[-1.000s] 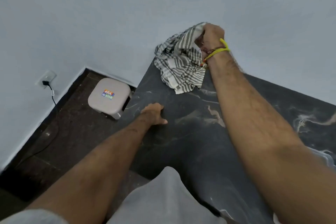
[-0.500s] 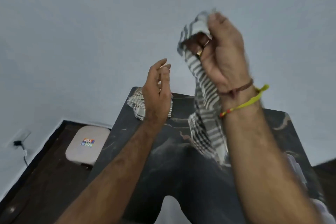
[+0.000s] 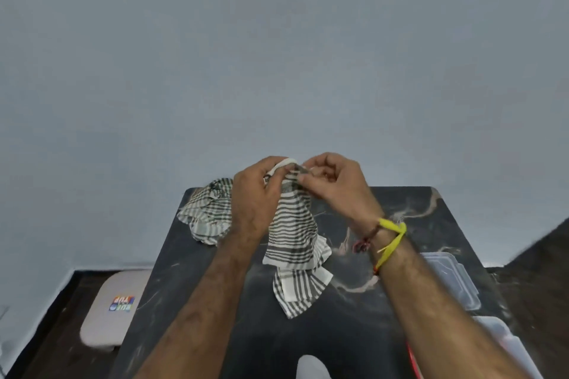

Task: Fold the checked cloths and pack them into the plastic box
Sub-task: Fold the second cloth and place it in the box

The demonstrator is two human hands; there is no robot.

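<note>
A grey-and-white checked cloth [image 3: 292,240] hangs above the black marbled table [image 3: 354,332], its lower end resting crumpled on the top. My left hand [image 3: 255,197] and my right hand [image 3: 335,188] both pinch its upper edge, close together. A second checked cloth [image 3: 206,212] lies bunched at the table's far left corner, partly behind my left wrist. A clear plastic lid [image 3: 452,277] lies at the table's right edge, and nearer me the clear plastic box [image 3: 505,344] with a red edge shows beside my right forearm.
A beige stool [image 3: 110,311] with a coloured sticker stands on the dark floor left of the table. A pale blue wall rises right behind the table's far edge. Yellow and red threads circle my right wrist.
My right hand lifted one cloth from the far pile and brought it nearer. My left hand rose off the table and took hold of the cloth's top edge beside the right.
</note>
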